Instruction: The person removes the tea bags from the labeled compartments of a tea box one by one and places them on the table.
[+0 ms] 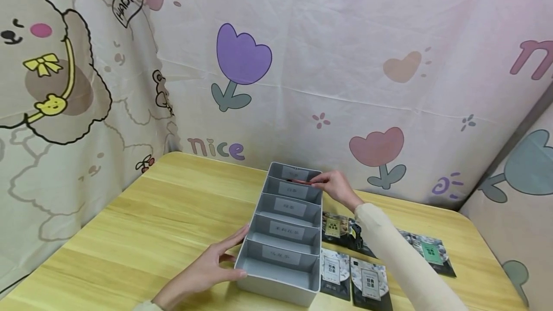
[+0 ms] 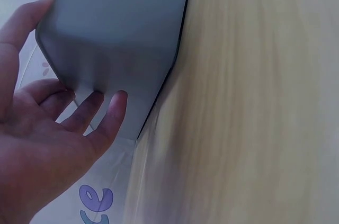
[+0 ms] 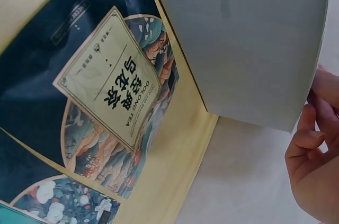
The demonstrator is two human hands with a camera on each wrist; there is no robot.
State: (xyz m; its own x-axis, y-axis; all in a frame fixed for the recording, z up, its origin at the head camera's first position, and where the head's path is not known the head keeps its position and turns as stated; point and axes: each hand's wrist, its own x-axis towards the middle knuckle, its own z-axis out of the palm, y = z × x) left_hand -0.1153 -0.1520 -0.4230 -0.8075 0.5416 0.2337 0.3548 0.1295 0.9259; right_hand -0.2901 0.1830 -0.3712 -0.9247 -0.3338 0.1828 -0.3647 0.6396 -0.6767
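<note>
A long grey divided box [image 1: 282, 292] has a paper label in each of its several compartments. My right hand [image 1: 334, 187] is at the far right rim, pinching a thin red item with a dark end [image 1: 300, 182] that lies low in the rearmost compartment; its kind cannot be told. In the right wrist view, the box wall hides what the fingers [image 3: 307, 139] hold. My left hand [image 1: 211, 265] rests against the box's near left corner. The left wrist view has its thumb at one edge and its loosely bent fingertips [image 2: 117, 102] at the grey wall.
Right of the box lie several flat tea pouches, among them an oolong tea pouch [image 1: 334, 228], a white-labelled pouch [image 1: 370, 283] and a green-labelled pouch [image 1: 431, 252]. My right forearm [image 1: 399, 251] passes over some of them. A printed curtain [image 1: 302, 109] stands behind the wooden table [image 1: 181, 200].
</note>
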